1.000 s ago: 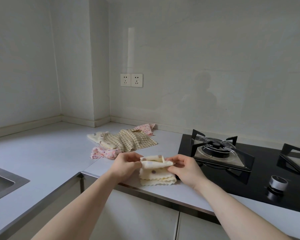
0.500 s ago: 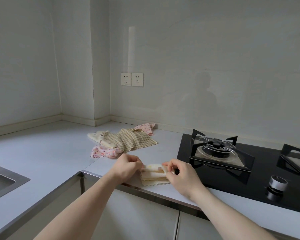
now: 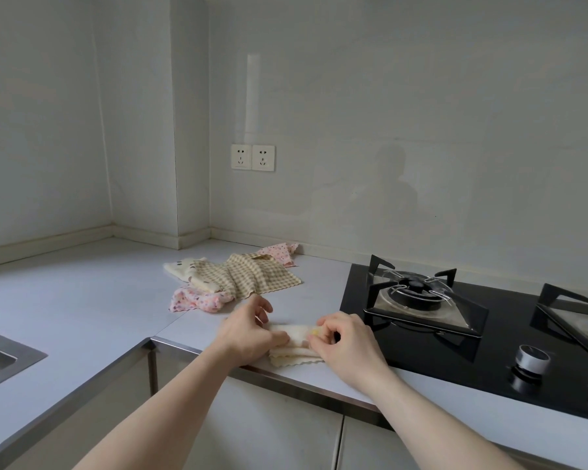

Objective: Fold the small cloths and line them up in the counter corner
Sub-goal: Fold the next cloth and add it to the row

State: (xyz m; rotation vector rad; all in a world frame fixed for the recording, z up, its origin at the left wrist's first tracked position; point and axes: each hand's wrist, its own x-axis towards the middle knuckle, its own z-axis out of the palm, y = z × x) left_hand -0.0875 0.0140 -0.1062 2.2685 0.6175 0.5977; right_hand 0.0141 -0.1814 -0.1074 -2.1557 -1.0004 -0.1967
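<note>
A cream cloth (image 3: pixel 296 347) with a scalloped edge lies folded into a narrow strip near the counter's front edge. My left hand (image 3: pixel 248 334) pinches its left end and my right hand (image 3: pixel 345 339) pinches its right end, both pressing it down on the counter. Behind them lies a loose pile: a beige checked cloth (image 3: pixel 252 274) on top, a pink floral cloth (image 3: pixel 197 301) at its front left, a cream cloth with brown spots (image 3: pixel 180 268) at its left, and a pale pink dotted cloth (image 3: pixel 279 251) by the wall.
A black gas hob (image 3: pixel 455 317) with two burners and silver knobs (image 3: pixel 532 357) sits right of the hands. A steel sink (image 3: pixel 0 357) is at the left edge. Wall sockets (image 3: pixel 253 157) are above the grey counter (image 3: pixel 82 290), whose corner lies behind the pile.
The upper flap that my hands held raised has been brought down onto the cream cloth. Both hands lowered and now press the narrower folded strip on the counter.
</note>
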